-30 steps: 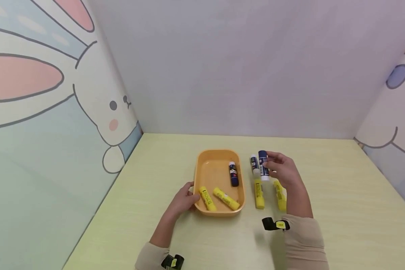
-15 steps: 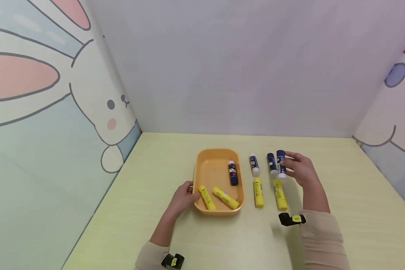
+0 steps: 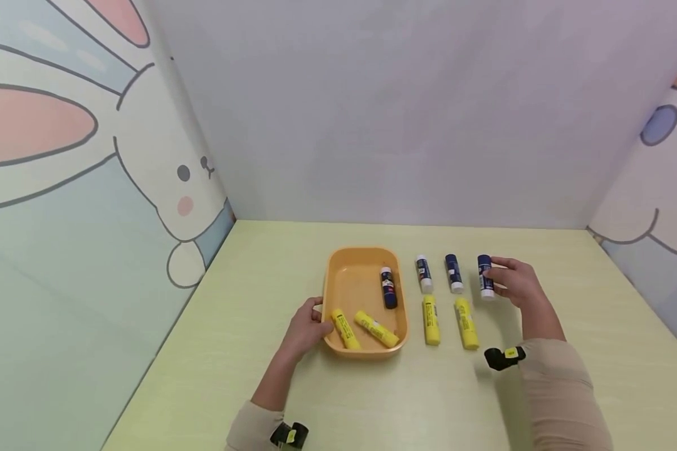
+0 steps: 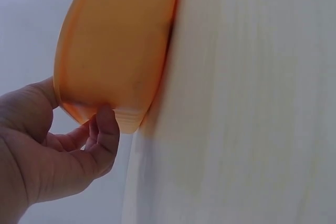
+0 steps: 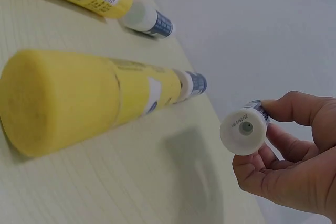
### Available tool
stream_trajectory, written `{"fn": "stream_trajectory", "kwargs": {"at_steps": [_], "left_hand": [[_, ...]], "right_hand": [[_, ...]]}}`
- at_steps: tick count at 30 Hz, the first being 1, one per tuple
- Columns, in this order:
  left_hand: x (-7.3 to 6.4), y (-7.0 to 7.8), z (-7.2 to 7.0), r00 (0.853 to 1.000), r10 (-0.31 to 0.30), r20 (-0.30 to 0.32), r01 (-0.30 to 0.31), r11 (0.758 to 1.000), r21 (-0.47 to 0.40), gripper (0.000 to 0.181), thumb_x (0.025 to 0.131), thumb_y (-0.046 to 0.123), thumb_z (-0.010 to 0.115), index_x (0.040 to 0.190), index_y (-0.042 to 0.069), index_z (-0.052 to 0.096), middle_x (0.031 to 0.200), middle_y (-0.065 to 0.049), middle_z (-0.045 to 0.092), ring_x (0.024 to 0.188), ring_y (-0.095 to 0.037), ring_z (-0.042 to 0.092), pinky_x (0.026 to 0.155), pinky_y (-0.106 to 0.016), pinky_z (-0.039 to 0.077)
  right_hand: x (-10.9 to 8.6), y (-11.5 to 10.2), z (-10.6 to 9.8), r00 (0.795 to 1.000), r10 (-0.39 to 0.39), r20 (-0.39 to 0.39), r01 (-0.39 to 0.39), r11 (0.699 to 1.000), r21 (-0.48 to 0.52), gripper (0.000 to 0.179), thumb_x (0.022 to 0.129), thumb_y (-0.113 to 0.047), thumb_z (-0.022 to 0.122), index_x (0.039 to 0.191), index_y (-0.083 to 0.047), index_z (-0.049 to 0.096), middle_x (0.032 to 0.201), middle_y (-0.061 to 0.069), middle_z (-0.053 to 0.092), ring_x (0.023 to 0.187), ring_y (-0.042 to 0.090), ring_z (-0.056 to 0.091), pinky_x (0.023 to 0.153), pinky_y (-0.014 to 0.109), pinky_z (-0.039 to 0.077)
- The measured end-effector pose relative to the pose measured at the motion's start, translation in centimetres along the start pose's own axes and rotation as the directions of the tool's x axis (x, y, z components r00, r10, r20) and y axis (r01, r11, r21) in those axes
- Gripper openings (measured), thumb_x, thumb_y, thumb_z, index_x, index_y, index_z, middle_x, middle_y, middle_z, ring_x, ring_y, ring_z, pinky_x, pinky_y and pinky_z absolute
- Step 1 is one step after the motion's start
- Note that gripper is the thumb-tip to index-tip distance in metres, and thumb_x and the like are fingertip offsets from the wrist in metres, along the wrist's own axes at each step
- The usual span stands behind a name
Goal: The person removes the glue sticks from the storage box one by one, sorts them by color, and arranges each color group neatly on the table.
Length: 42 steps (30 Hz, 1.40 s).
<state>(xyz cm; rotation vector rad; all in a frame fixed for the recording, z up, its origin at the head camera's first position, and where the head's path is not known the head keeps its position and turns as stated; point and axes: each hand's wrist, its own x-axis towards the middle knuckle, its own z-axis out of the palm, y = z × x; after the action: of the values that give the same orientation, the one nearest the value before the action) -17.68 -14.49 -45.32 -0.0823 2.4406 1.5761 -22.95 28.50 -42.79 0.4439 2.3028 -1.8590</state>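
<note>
My left hand (image 3: 306,327) grips the near left rim of an orange tray (image 3: 330,275), thumb over the edge and fingers beneath, as the left wrist view also shows. Inside the tray lie a blue-and-white glue stick (image 3: 388,288) and two yellow glue sticks, one at the left (image 3: 346,329) and one at the right (image 3: 377,329). My right hand (image 3: 520,283) pinches another blue-and-white glue stick (image 3: 486,277) between thumb and fingers. In the right wrist view its white round end (image 5: 243,132) faces the camera, and it is held above the table.
Right of the tray, two blue-and-white glue sticks (image 3: 424,274) (image 3: 454,273) lie side by side. Nearer me are two yellow glue sticks (image 3: 431,321) (image 3: 466,324). A pale wall (image 3: 383,125) rises behind the table (image 3: 361,401).
My right hand has moved to the right with its glue stick, away from the two blue-and-white ones on the table, and is slightly lower. The left hand stays on the tray.
</note>
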Motion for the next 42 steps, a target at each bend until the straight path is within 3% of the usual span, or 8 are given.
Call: {"fn": "stream_trajectory", "kwargs": {"at_steps": [5,9,16,25,35,42], "left_hand": [[0.2,-0.1,0.1,1.0,0.02,-0.004,-0.019,1.0,0.007,0.061,0.073,0.002,0.064,0.131,0.003,0.046,0.083,-0.01,0.053,0.066,-0.019,0.052,0.054,-0.027,0.046],[0.1,-0.1,0.3,0.999,0.033,-0.011,-0.033,0.999,0.005,0.062,0.073,0.002,0.064,0.131,0.003,0.045,0.083,-0.01,0.052,0.065,-0.018,0.052,0.053,-0.027,0.045],[-0.2,0.0,0.2,0.998,0.037,-0.047,-0.038,0.999,-0.003,0.062,0.072,0.0,0.064,0.132,0.004,0.046,0.083,-0.01,0.049,0.064,-0.018,0.05,0.053,-0.027,0.045],[-0.6,0.1,-0.2,0.997,0.08,-0.014,-0.08,0.995,-0.052,0.054,0.083,0.004,0.062,0.133,-0.001,0.045,0.085,-0.01,0.05,0.068,-0.018,0.055,0.056,-0.028,0.05],[-1.0,-0.3,-0.1,0.997,0.075,-0.007,-0.075,0.988,-0.137,0.061,0.08,0.001,0.061,0.138,0.003,0.041,0.085,-0.012,0.048,0.061,-0.018,0.055,0.049,-0.029,0.05],[-1.0,-0.2,0.0,0.996,0.092,-0.011,-0.092,0.987,-0.135,0.074,0.077,-0.004,0.059,0.144,0.016,0.033,0.079,-0.01,0.045,0.05,-0.016,0.053,0.047,-0.037,0.052]], "right_hand": [[1.1,0.8,-0.6,1.0,0.026,-0.001,-0.026,1.0,-0.005,0.066,0.093,-0.016,0.053,0.146,0.001,0.018,0.142,0.031,0.023,0.115,0.031,0.041,0.073,0.024,0.049],[2.0,1.5,-1.0,0.999,0.033,-0.006,-0.034,0.999,-0.037,0.065,0.093,-0.015,0.054,0.146,0.001,0.02,0.139,0.031,0.028,0.099,0.021,0.049,0.07,0.024,0.049],[3.4,2.3,-0.9,0.997,0.06,-0.044,-0.062,0.997,-0.051,0.063,0.091,-0.012,0.056,0.144,0.003,0.025,0.134,0.028,0.034,0.082,0.013,0.049,0.064,0.026,0.048],[4.0,2.2,-0.7,0.993,0.063,-0.096,-0.073,0.992,-0.1,0.063,0.089,-0.013,0.058,0.142,0.004,0.03,0.135,0.03,0.035,0.08,0.009,0.051,0.064,0.022,0.049],[4.0,2.0,-0.5,0.992,0.073,-0.106,-0.089,0.983,-0.162,0.061,0.089,-0.014,0.058,0.141,0.004,0.032,0.135,0.029,0.036,0.089,0.018,0.048,0.061,0.021,0.048],[4.3,2.0,-0.3,0.993,0.053,-0.108,-0.074,0.978,-0.194,0.06,0.09,-0.015,0.058,0.141,0.004,0.033,0.135,0.03,0.035,0.093,0.021,0.047,0.06,0.019,0.047]]}}
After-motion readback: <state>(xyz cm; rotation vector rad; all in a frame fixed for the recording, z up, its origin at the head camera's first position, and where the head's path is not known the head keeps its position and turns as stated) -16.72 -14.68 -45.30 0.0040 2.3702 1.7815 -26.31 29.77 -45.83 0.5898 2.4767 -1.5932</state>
